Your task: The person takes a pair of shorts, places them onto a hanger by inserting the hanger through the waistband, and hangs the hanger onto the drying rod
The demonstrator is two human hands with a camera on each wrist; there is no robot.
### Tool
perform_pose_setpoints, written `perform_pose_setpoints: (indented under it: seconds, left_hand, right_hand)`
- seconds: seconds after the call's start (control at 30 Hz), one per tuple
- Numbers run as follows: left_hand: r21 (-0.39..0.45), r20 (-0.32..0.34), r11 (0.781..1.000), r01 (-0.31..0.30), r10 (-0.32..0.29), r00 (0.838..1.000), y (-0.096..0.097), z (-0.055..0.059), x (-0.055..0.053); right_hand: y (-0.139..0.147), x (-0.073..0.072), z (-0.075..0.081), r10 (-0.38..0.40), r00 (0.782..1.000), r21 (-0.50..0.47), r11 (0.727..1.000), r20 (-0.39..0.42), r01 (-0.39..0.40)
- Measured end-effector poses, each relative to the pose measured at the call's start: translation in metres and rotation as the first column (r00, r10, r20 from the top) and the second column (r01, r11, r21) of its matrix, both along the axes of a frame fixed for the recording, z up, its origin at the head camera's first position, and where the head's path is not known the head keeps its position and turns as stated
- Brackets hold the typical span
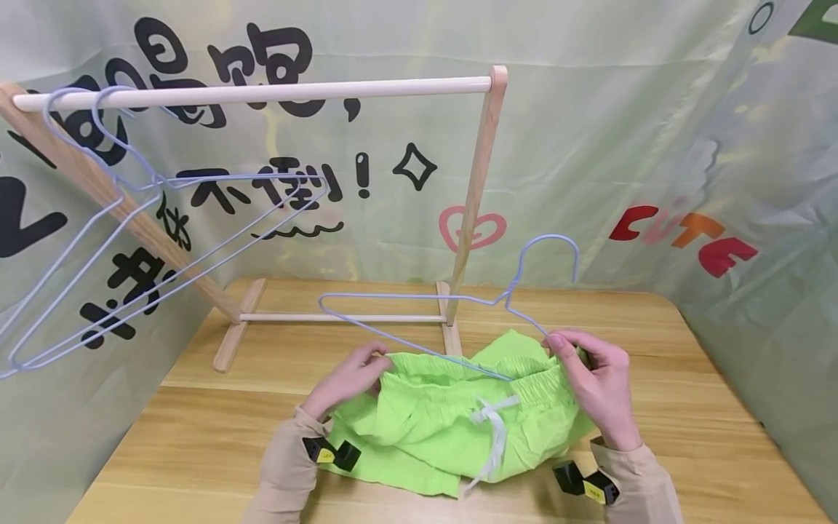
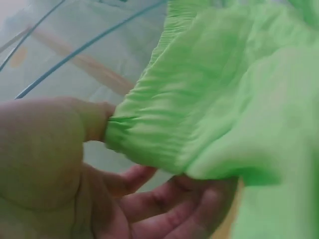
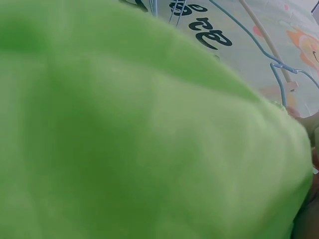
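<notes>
A pair of bright green shorts, with a gathered waistband and a white drawstring tied in front, is held up over the table. My left hand grips the left end of the waistband; in the left wrist view the thumb is on one side of the green cloth and the fingers are underneath. A light-blue wire clothes hanger stands hook up, its lower bar dipping into the waist opening. My right hand pinches the waistband's right end together with the hanger's right shoulder. Green cloth fills most of the right wrist view.
A wooden rack with a white top rail stands behind and to the left, its right post rising just behind the hanger. Two more blue hangers hang at the rail's left end. Printed cloth surrounds the wooden table.
</notes>
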State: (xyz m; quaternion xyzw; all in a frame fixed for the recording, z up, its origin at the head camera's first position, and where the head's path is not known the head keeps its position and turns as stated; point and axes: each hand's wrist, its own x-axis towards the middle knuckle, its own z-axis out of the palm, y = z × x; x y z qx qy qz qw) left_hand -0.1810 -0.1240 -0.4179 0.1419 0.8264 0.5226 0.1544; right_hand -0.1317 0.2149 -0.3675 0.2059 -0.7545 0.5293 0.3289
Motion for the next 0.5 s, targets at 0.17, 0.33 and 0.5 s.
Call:
perform_pose_setpoints:
  seconds: [0.17, 0.33, 0.5]
  left_hand:
    - [0.212, 0.116, 0.970, -0.119, 0.096, 0.989, -0.007, 0.010, -0.002]
    - [0.463, 0.214, 0.872, -0.161, 0.066, 0.975, -0.012, 0.017, -0.003]
    - [0.575, 0.233, 0.794, -0.196, 0.070, 0.970, -0.014, 0.022, -0.003]
  right_hand:
    - [0.000, -0.001, 0.000, 0.017, 1.000, -0.016, 1.000, -0.006, -0.017]
    - [0.000, -0.002, 0.000, 0.026, 1.000, -0.026, 0.999, -0.003, -0.026]
    - [-0.001, -0.001, 0.001, 0.022, 1.000, -0.033, 0.999, 0.011, -0.022]
